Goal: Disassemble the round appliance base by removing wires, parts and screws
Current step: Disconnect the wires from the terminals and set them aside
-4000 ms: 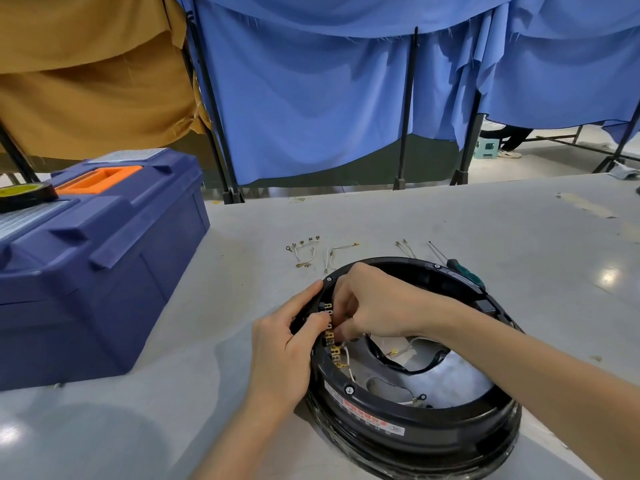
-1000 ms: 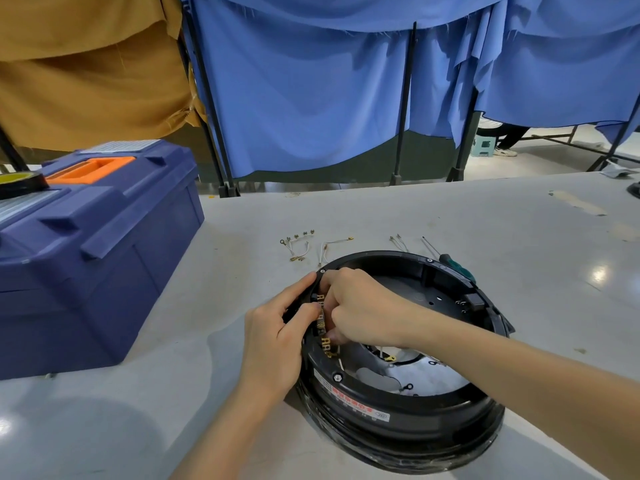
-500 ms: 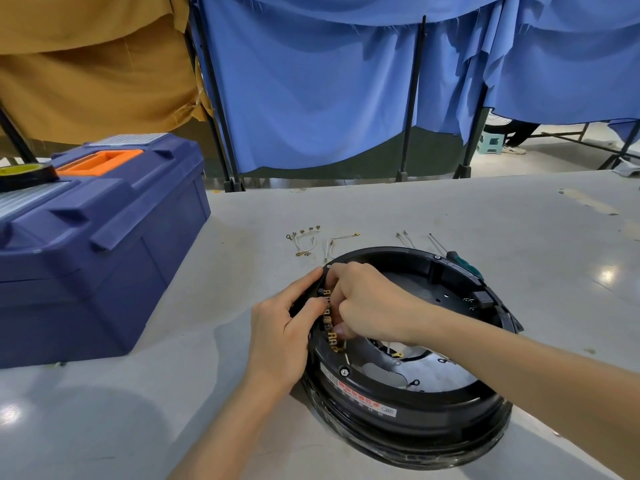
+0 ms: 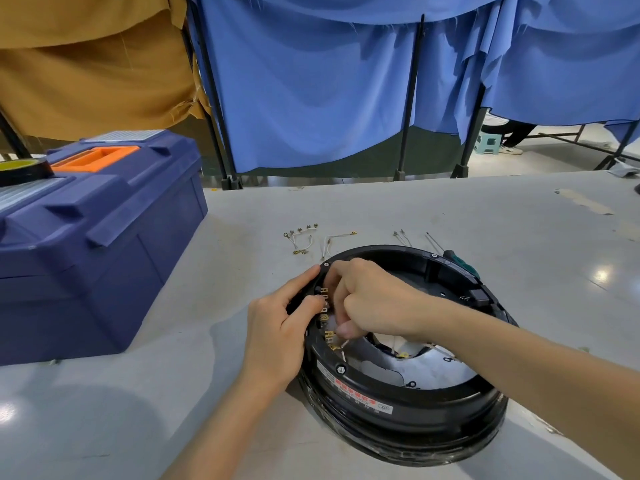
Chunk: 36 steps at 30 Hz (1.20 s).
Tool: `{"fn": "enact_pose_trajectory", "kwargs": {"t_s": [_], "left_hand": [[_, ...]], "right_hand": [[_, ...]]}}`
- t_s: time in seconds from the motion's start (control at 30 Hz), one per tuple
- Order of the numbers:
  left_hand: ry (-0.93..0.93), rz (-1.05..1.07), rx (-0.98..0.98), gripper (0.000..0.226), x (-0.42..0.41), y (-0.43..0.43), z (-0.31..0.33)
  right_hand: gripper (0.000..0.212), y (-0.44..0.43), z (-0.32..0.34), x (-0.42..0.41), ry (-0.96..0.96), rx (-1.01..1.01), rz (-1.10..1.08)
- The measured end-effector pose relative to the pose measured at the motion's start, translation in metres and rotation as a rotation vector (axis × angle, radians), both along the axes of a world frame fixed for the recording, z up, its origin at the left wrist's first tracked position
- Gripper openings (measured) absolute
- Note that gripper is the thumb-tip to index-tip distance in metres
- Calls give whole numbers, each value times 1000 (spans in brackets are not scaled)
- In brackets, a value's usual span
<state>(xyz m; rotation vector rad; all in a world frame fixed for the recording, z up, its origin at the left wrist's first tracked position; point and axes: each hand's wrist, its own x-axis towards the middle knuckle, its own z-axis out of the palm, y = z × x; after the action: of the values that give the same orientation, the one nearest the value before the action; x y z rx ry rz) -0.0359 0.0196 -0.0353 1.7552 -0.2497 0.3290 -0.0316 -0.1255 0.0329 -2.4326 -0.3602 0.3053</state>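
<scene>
While my left hand point(image 4: 277, 337) grips the left rim of the round appliance base point(image 4: 408, 410), fingers wrapped over its edge, my right hand point(image 4: 374, 303) reaches inside, fingers clenched on a white wire point(image 4: 344, 353) at the row of brass terminals point(image 4: 325, 315). Seen from the head camera, the base lies flat on the tabletop point(image 4: 450, 209) near its front edge. Loose wires point(image 4: 304, 242) and a screwdriver point(image 4: 456, 258) lie just behind it; a blue toolbox point(image 4: 104, 244) stands by the left edge.
</scene>
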Motion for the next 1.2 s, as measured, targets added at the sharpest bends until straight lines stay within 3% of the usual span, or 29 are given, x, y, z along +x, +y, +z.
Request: {"fn": "enact_pose_trajectory", "kwargs": {"t_s": [0.23, 0.47, 0.63, 1.2], "left_hand": [[16, 6, -9, 36, 0, -1, -1], [19, 4, -5, 35, 0, 0, -1], [11, 16, -2, 35, 0, -1, -1], [16, 28, 14, 39, -1, -2, -1]], "right_hand": [[4, -7, -1, 1, -6, 21, 7], [10, -20, 5, -8, -114, 102, 6], [11, -15, 1, -23, -159, -24, 150], [17, 3, -9, -22, -221, -116, 88]]}}
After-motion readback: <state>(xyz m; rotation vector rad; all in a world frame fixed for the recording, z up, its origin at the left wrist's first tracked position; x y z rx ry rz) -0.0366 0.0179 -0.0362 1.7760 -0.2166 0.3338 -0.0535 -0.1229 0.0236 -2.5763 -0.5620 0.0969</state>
